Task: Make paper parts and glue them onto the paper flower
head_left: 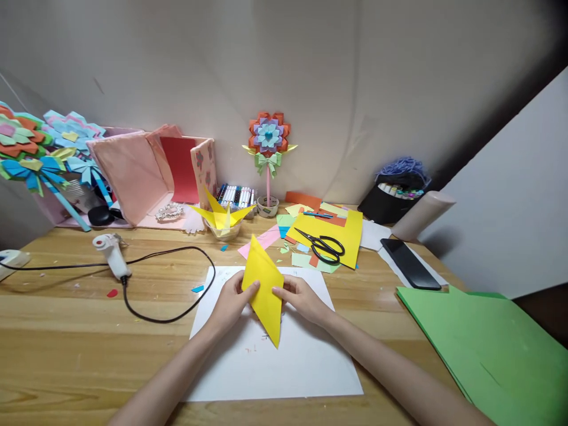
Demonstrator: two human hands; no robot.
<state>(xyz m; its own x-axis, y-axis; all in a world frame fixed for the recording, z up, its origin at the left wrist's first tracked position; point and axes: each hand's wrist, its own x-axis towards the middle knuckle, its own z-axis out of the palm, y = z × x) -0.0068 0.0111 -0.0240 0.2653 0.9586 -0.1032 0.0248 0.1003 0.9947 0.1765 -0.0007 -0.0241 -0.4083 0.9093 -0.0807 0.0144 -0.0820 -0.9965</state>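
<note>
A folded piece of yellow paper (265,284), shaped like a slanted diamond with pointed ends, is held up between both hands. My left hand (231,299) pinches its left edge, thumb on the front face. On the opposite edge my right hand (304,297) grips it the same way, its other fingers hidden behind the paper. Below lies a white sheet (310,367) with small faint marks. Beyond the hands, a clear bowl (224,231) holds pointed yellow folded-paper pieces (222,218).
Black-handled scissors (326,245) lie on yellow paper (352,236) among coloured scraps. A white glue gun (110,254) with a looping black cord sits left. A phone (410,263) and green sheets (492,349) lie right. A paper flower (268,136) stands at the back beside markers (235,195).
</note>
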